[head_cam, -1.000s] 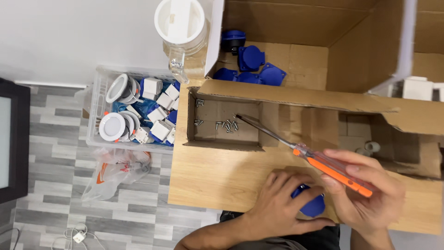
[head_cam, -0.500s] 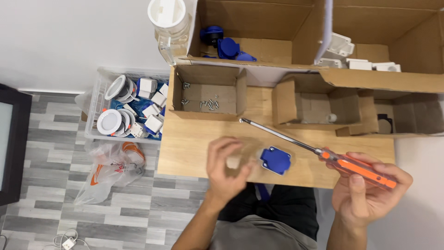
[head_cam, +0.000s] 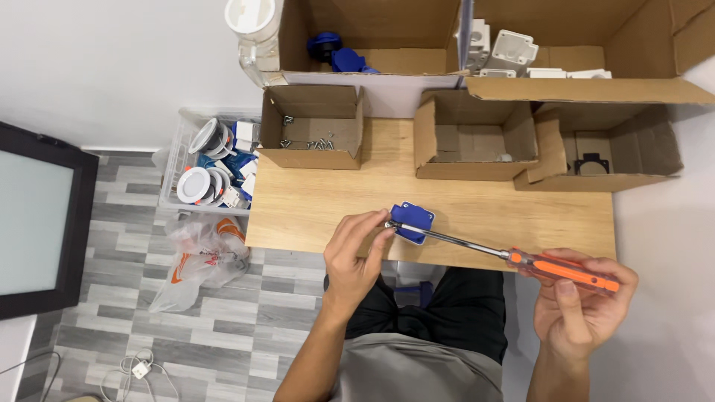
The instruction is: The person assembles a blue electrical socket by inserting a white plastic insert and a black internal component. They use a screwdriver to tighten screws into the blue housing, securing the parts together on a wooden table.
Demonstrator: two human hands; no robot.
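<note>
A small blue plastic box (head_cam: 412, 221) lies near the front edge of the wooden table (head_cam: 477, 208). My left hand (head_cam: 357, 251) pinches at the tip of the screwdriver shaft, right against the blue box's left side. My right hand (head_cam: 582, 304) grips the orange handle of a long screwdriver (head_cam: 506, 256), whose metal shaft slants up-left to the blue box. Whether a screw sits between my left fingers is too small to tell.
A small cardboard box of screws (head_cam: 310, 135) stands at the table's back left, two more open boxes (head_cam: 477, 141) to its right. Large cartons behind hold blue parts (head_cam: 337, 53) and white parts (head_cam: 514, 50). A floor crate of round lamps (head_cam: 216, 170) and a plastic bag (head_cam: 202, 257) sit left.
My left hand moved right from the bare tabletop to the blue box and the screwdriver tip. The screwdriver tip came down to the box. The camera view shifted upward.
</note>
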